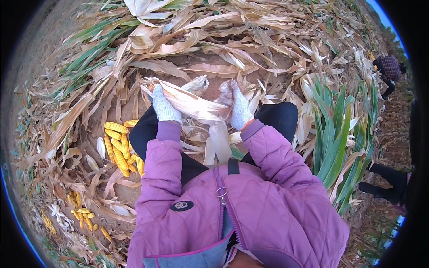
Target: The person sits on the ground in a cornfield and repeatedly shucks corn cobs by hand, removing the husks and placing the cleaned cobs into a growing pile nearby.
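An ear of corn [194,102] in pale, partly loosened husk lies across between my hands, over my lap. My left hand [165,105], in a white knit glove, is closed around its left part. At the right end my right hand [237,106], in a white glove soiled brown at the fingers, grips the husk leaves; its fingertips are partly hidden. Strips of pale husk [219,138] hang below the ear between my knees. Another husk-wrapped ear [196,85] shows just behind it.
Husked yellow cobs [119,147] lie heaped beside my left knee, with a smaller pile [83,214] farther back. Dry stalks and leaves [214,27] cover the soil ahead. Green leaves [333,138] stand at my right. A person in a checked top [389,67] bends at far right.
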